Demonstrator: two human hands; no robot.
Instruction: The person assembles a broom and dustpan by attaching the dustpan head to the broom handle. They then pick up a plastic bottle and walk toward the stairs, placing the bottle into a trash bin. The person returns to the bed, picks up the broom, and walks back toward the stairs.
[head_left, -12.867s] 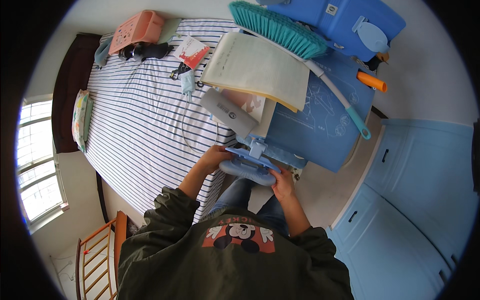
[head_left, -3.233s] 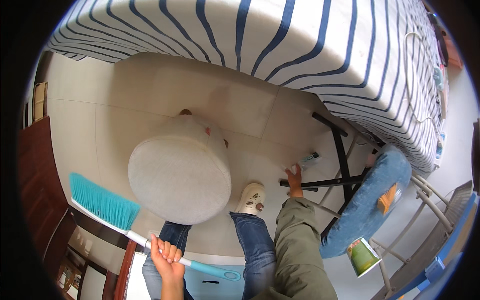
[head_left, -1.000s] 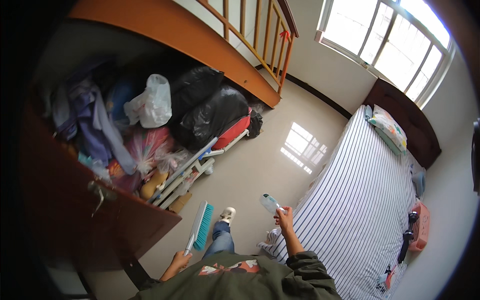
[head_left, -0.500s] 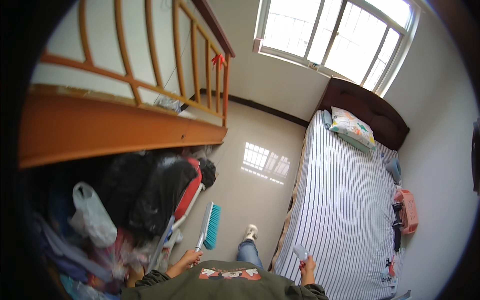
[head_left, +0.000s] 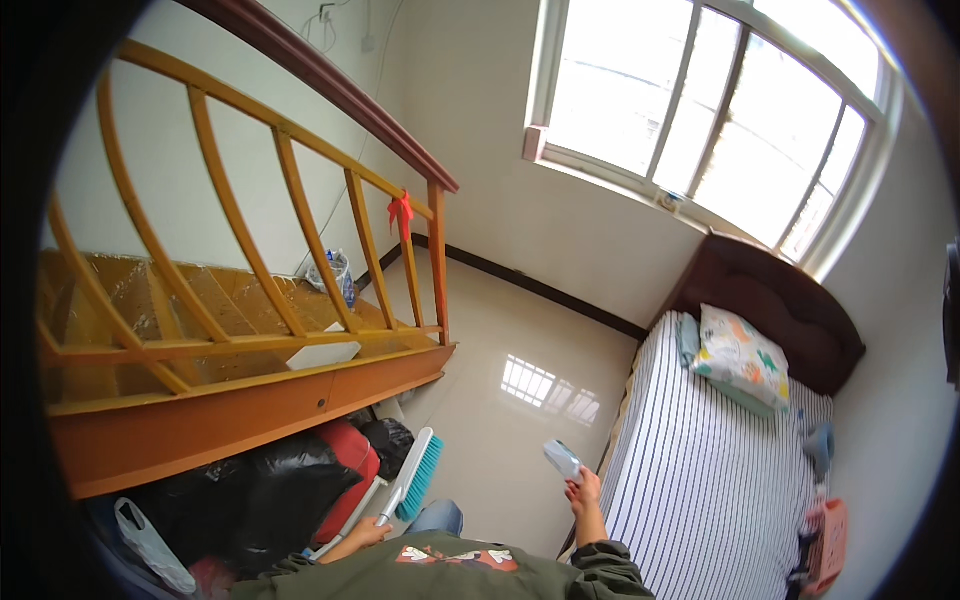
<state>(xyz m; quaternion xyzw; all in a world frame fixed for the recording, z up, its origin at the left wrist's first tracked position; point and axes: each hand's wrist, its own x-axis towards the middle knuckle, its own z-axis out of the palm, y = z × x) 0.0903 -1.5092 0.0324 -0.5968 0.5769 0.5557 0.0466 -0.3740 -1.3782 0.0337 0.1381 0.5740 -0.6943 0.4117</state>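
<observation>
A long brush (head_left: 424,474) with a pale handle and teal bristles is in my left hand (head_left: 371,533). The fingers wrap its handle, and the bristle head points forward and up over the floor. Out to the right, my right hand (head_left: 585,492) grips a small pale translucent object (head_left: 563,459) with an elongated shape; its exact kind I cannot make out. That object is held over the tiled floor, near the left edge of the striped bed (head_left: 690,480).
On the left rises a wooden staircase (head_left: 250,425) with a railing and a red ribbon (head_left: 400,212). Black bags (head_left: 270,505) and a white plastic bag (head_left: 150,548) are heaped beneath it. A pillow (head_left: 742,350) lies by the dark headboard (head_left: 765,300); a pink basket (head_left: 827,545) stands along the wall.
My view has tilted up, showing more of the stairs and window. My right hand, with the translucent object, has moved left and forward from over the bed to over the floor.
</observation>
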